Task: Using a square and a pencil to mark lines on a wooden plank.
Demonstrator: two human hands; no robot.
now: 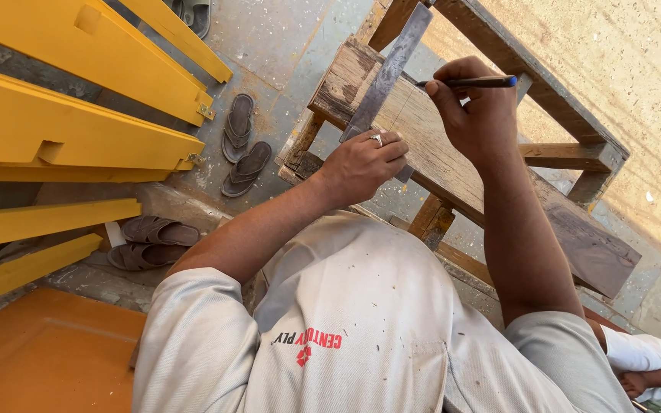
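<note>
Left hand presses flat on the metal ruler, fingers curled over its near end, pinning it to the worn wooden plank that lies across the rough timber surface. At about two o'clock from it, the right hand pinches a blue-capped pen, tip down at the ruler's edge. A faint line shows on the wood beside the ruler; how much is marked I can't tell, but the plank looks uncut. Sandals sit at nine o'clock on the floor, yellow panels beyond.
</note>
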